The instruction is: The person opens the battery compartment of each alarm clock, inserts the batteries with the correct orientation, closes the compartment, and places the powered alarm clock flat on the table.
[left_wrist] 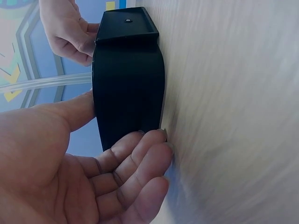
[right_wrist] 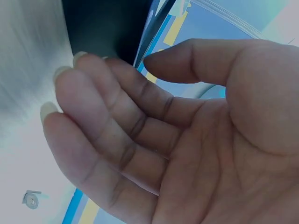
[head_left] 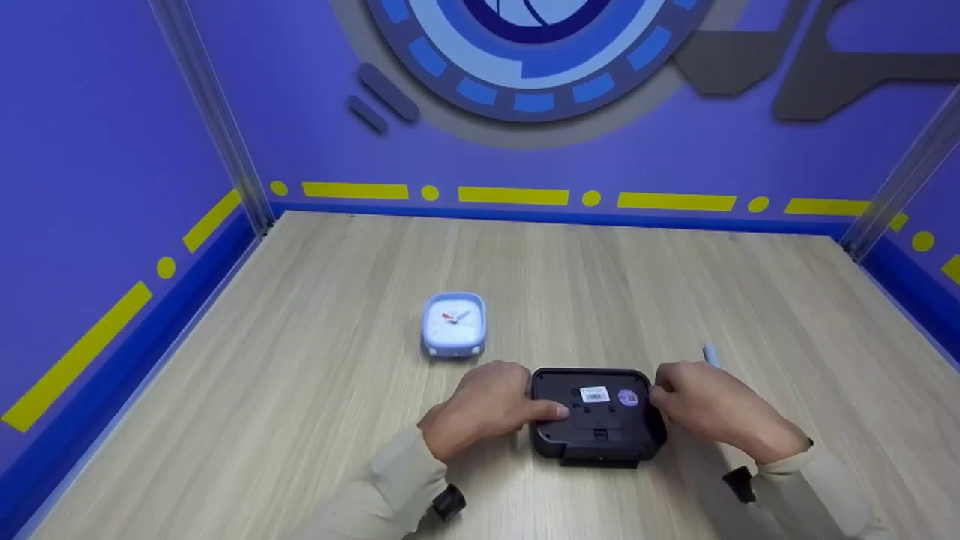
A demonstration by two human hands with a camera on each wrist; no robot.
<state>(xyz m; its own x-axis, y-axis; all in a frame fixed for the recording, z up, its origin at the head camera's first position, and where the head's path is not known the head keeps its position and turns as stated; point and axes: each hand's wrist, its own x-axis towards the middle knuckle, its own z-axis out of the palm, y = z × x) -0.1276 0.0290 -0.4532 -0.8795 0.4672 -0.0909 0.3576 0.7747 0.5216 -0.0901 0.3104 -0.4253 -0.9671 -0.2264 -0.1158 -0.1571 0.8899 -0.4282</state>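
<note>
Steadiness at both ends matters most for handling the black case (head_left: 589, 420), which sits near the front of the wooden counter (head_left: 337, 285), a little right of centre, with its stickered underside or back facing up. The left hand (head_left: 484, 401) grips the left end, its thumb (head_left: 551, 410) flat on the upper face and its fingers curled against the side wall; the right hand (head_left: 724, 409) appears to grasp the opposite end, fingers bent to the wall and thumb at the rim. An even hold would probably serve best, both ends level, the thumb clear of the small buttons and the notch near the front rim, and the fingertips free of any pinch between case and counter. The blue clock (head_left: 454, 324), farther toward the counter's back left corner, seems well out of the way. The case's other face is turned down and out of sight, and whether it rests fully on the counter cannot be told. How firmly the right thumb presses is unclear, the sticker print is too small to read, the pale rod (head_left: 711, 355) behind the right hand is partly covered, and the counter's front edge is cut off.
</note>
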